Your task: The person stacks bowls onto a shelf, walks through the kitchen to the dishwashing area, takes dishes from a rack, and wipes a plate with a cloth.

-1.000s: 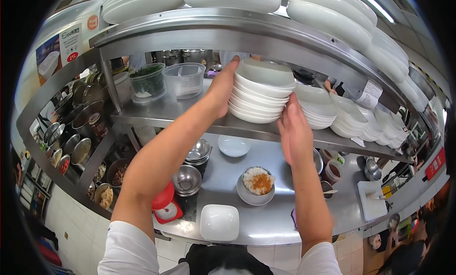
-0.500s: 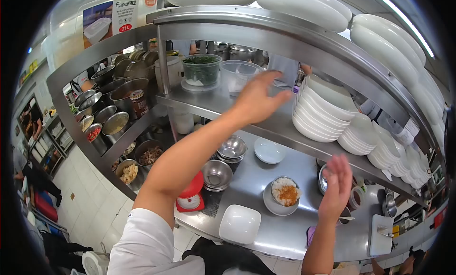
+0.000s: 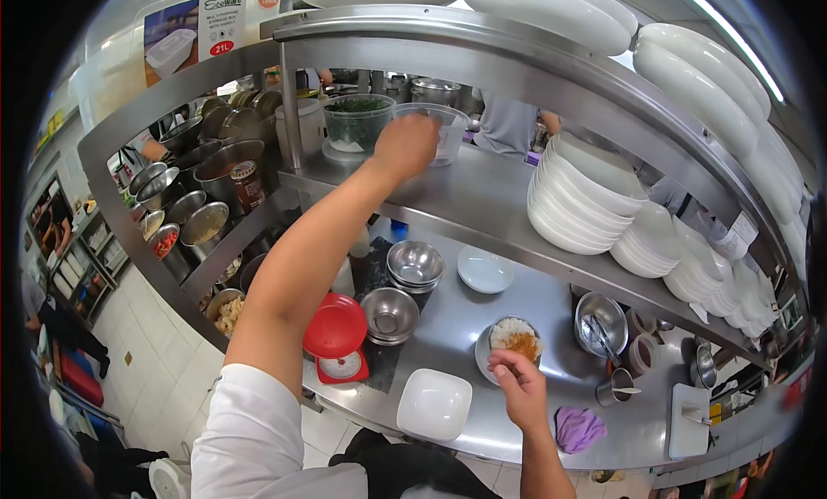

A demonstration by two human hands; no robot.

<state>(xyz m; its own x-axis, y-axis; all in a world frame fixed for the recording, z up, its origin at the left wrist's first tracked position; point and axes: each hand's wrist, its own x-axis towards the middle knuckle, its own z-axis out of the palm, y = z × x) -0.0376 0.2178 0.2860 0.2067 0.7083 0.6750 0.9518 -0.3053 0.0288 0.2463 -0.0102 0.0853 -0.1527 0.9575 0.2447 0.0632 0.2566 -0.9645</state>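
Clear tub [image 3: 453, 142], apparently by left fingers [image 3: 427, 134]

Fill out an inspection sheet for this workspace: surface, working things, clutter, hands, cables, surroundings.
Surface: steel counter, with a steel shelf above it.
Working things: clear tub on the shelf, partly behind the left hand; rice bowl on the counter, with brownish topping.
Clutter: purple cloth, red scale, stacked metal bowls.
Hands: left curled at the tub, fingertips hidden, so grip unclear; right hand loosely bent in front of the rice bowl, nothing seen in it.
Cables: nothing seen.
Surroundings: stacked white dishes on the shelf; a person in grey beyond it.
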